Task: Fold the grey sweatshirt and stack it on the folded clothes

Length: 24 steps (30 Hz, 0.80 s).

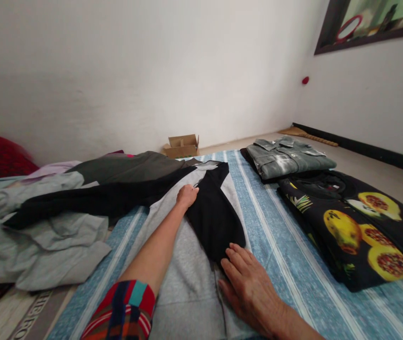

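The black sleeve (215, 217) slants across the grey sweatshirt (189, 274) from the left hand (187, 197), pinching its edge, to the right hand (249, 283), resting unclenched at its near end.

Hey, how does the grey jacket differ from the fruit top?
The jacket is grey with black sleeves; the fruit top is black, printed with yellow fruit. The jacket lies spread, one sleeve stretched out; the fruit top is folded. Both lie on the striped sheet.

back wall (133, 71) wht | rt wall (371, 89) wht, blk skirting (364, 148) | dk-framed window (378, 21) upr rt | flr (357, 170) beige
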Motion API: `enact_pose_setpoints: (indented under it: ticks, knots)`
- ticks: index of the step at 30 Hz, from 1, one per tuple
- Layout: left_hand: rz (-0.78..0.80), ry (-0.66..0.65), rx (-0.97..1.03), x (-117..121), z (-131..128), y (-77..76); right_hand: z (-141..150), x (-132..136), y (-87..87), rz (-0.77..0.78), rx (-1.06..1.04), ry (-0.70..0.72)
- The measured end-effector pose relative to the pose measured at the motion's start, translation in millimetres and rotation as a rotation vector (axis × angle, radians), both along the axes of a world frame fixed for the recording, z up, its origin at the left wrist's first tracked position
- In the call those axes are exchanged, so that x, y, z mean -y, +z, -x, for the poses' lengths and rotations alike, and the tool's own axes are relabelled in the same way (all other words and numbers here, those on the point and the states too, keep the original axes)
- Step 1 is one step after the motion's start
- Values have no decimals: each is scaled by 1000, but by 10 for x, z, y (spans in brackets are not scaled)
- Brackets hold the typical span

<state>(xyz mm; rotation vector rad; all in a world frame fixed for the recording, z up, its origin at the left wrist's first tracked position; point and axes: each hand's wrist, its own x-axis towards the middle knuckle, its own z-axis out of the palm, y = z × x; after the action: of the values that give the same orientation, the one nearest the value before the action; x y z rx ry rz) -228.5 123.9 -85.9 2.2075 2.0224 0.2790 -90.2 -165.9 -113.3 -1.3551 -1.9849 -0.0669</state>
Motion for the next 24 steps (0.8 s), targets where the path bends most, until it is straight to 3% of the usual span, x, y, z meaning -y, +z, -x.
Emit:
enact_pose_setpoints:
  ticks: [13,19,24]
  knots:
    - [-56,-53,-32,27,2,-110,-171,-54,-1,-65,-47,75]
    - [-60,-53,-37,62,-11,-109,-186,-27,25,-7,40,85]
    - [-56,-47,-27,56,-2,-107,-131,-68,-69,-36,103,51]
